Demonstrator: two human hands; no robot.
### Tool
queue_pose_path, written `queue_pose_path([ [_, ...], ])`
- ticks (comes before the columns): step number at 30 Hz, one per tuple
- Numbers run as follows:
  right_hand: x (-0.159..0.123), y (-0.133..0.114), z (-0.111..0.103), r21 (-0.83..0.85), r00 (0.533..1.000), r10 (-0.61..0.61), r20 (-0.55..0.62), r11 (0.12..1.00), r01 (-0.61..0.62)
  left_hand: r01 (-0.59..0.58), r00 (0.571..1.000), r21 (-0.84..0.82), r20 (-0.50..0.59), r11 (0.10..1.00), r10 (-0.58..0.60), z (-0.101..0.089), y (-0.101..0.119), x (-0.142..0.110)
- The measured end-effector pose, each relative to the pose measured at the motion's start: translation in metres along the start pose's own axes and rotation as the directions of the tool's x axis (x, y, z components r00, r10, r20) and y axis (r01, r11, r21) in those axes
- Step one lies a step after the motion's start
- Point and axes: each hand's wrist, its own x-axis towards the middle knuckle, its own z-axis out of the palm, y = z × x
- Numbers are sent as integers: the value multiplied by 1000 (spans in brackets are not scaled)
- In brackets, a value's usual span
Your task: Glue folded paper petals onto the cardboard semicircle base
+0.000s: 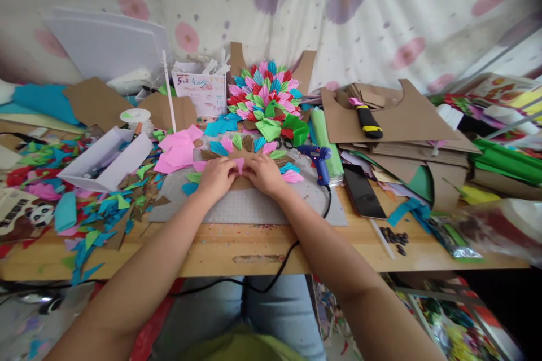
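Note:
A small pink crepe paper piece [239, 164] is pinched between the fingertips of my left hand [218, 177] and my right hand [266, 175]. Both hands are close together over a brown cardboard base [243, 183], which they partly cover. Pleated paper petals in blue, pink, green and brown, such as a brown petal [248, 143], fan around its far edge. Under it lies a grey mat [254, 208]. To the left of my left hand is a pile of pink paper pieces [175, 152]. A blue glue gun [317, 159] stands right of my right hand.
A finished-looking petal-covered piece [266, 90] leans at the back. On the left are a white box [105, 161] and paper scraps [101, 208]. On the right lie a phone [363, 190], stacked cardboard [393, 118] and a yellow-black cutter [368, 121]. The glue gun's cord [292, 248] hangs over the front edge.

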Motion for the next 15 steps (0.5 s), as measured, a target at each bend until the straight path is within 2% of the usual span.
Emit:
queue_pose_path([
  [8,1,-2,4,-71,1000,-3,22,997,5,-4,1000,129,29,992,0,-2,9,-1],
  [15,1,1,6,-18,998,65,6,998,-65,46,999,30,-11,998,-46,3,11,0],
])
